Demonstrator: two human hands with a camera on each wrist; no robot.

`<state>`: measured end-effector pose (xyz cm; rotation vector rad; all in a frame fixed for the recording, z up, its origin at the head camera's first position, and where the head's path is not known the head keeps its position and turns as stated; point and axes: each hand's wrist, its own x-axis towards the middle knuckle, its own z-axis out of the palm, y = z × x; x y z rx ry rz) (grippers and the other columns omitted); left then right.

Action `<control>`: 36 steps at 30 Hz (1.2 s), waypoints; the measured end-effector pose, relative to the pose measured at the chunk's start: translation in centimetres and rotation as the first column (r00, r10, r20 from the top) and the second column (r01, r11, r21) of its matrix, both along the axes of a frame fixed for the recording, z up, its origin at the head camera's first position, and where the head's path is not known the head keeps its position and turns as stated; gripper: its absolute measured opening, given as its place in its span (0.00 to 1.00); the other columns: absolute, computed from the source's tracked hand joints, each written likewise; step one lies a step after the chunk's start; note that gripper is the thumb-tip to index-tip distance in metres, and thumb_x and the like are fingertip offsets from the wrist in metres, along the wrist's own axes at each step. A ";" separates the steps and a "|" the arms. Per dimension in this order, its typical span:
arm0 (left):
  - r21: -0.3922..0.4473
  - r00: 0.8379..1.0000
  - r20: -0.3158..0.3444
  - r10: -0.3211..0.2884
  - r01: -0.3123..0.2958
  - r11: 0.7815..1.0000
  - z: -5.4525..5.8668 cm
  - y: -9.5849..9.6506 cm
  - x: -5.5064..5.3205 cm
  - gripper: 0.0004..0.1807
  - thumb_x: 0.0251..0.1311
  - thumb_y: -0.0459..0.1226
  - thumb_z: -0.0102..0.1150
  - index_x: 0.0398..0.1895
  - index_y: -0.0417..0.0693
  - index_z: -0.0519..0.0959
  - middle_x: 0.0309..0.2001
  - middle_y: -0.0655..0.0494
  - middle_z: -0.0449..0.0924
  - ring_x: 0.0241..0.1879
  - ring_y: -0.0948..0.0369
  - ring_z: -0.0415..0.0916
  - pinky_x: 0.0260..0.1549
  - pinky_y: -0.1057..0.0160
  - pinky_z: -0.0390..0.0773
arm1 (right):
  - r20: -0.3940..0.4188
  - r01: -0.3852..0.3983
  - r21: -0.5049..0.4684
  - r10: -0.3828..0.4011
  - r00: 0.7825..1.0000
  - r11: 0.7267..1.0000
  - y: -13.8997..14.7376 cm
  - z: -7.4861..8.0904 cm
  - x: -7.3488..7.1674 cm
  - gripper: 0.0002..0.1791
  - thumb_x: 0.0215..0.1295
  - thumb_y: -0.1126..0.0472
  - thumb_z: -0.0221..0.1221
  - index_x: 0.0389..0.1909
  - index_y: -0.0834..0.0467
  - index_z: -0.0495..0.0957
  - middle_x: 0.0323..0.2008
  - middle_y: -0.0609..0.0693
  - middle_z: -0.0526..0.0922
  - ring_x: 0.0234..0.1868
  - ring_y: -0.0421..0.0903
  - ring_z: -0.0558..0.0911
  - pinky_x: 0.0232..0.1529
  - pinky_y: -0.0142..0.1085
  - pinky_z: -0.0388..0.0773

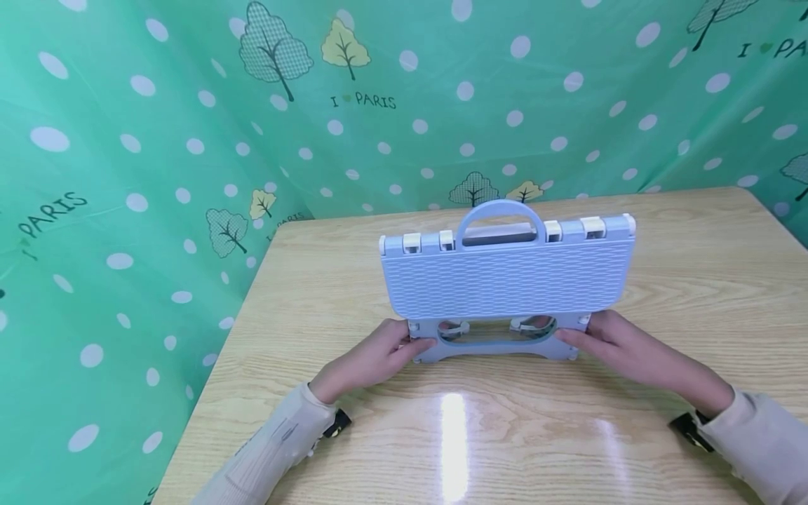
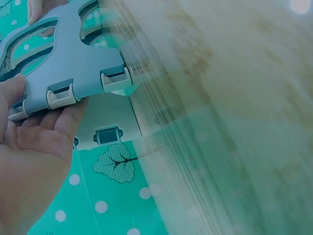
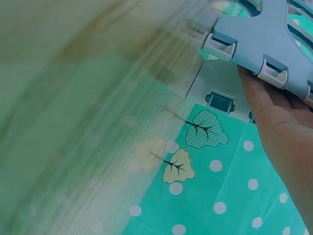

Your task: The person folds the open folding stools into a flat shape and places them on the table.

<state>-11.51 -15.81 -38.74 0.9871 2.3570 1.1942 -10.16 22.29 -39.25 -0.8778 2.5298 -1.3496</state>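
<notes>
A light blue plastic folding stool (image 1: 505, 280) with white hinges stands tilted over the wooden table, its ribbed top facing me and a rounded carrying handle (image 1: 499, 205) at its upper edge. At the lower left side, my left hand (image 1: 385, 353) grips the leg panel, thumb in front. On the opposite side my right hand (image 1: 621, 347) holds the same panel, also with the thumb in front. The left wrist view shows fingers of the left hand (image 2: 36, 161) behind the panel's hinged edge. In the right wrist view, the right hand (image 3: 281, 115) reaches behind the panel (image 3: 254, 34).
The wood-grain table (image 1: 328, 280) extends around the stool on all sides. Behind it and along the left hangs a green curtain (image 1: 379, 161) with white dots and printed trees. Black wrist straps show at both sleeves (image 1: 278, 438).
</notes>
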 end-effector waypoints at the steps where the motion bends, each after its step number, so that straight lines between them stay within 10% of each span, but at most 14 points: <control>1: 0.001 1.000 0.000 0.000 0.000 1.000 0.0 0.0 0.0 0.23 0.78 0.42 0.45 0.73 0.58 0.66 0.25 0.62 0.65 0.17 0.69 0.56 0.17 0.67 0.63 | 0.002 -0.002 -0.001 0.002 1.000 1.000 0.0 0.0 0.0 0.11 0.75 0.67 0.52 0.29 0.61 0.75 0.10 0.42 0.50 0.14 0.26 0.48 0.12 0.30 0.56; 9: 0.010 1.000 0.001 -0.007 0.007 1.000 0.0 0.0 -0.1 0.22 0.78 0.41 0.45 0.72 0.56 0.66 0.32 0.53 0.75 0.17 0.68 0.56 0.17 0.67 0.63 | 0.018 -0.017 -0.020 0.017 1.000 1.000 0.0 0.2 0.0 0.13 0.76 0.67 0.50 0.57 0.64 0.69 0.14 0.36 0.54 0.15 0.27 0.51 0.13 0.30 0.58; 12: 0.015 1.000 0.005 -0.010 0.009 1.000 0.0 -0.1 -0.1 0.22 0.78 0.41 0.45 0.72 0.56 0.67 0.42 0.55 0.80 0.17 0.68 0.56 0.18 0.66 0.63 | 0.016 -0.018 -0.013 0.018 1.000 1.000 -0.1 0.3 0.0 0.06 0.76 0.67 0.50 0.39 0.62 0.74 0.13 0.37 0.52 0.15 0.27 0.50 0.13 0.30 0.58; 17: 0.023 1.000 -0.003 -0.011 0.011 1.000 -0.2 -0.1 -0.1 0.23 0.78 0.40 0.45 0.73 0.59 0.66 0.57 0.62 0.78 0.18 0.68 0.56 0.19 0.67 0.64 | 0.037 0.000 0.014 0.000 0.999 1.000 -0.1 0.3 0.1 0.28 0.76 0.65 0.52 0.12 0.56 0.57 0.11 0.36 0.47 0.14 0.28 0.46 0.12 0.30 0.57; 28: 0.036 1.000 -0.020 -0.016 0.017 0.999 -0.2 -0.1 -0.3 0.21 0.77 0.39 0.46 0.70 0.51 0.70 0.58 0.61 0.78 0.25 0.67 0.67 0.24 0.66 0.69 | 0.056 0.000 0.009 0.000 0.998 1.000 -0.1 0.3 0.1 0.28 0.75 0.65 0.52 0.12 0.57 0.58 0.12 0.38 0.47 0.14 0.28 0.46 0.12 0.30 0.56; 36: 0.044 1.000 -0.020 -0.018 0.019 0.999 -0.1 -0.1 -0.4 0.19 0.77 0.39 0.47 0.67 0.50 0.72 0.58 0.62 0.79 0.34 0.60 0.75 0.29 0.65 0.73 | 0.049 -0.020 -0.017 0.020 0.999 1.000 0.0 0.4 -0.1 0.09 0.76 0.66 0.50 0.34 0.59 0.75 0.12 0.40 0.51 0.14 0.28 0.49 0.12 0.30 0.57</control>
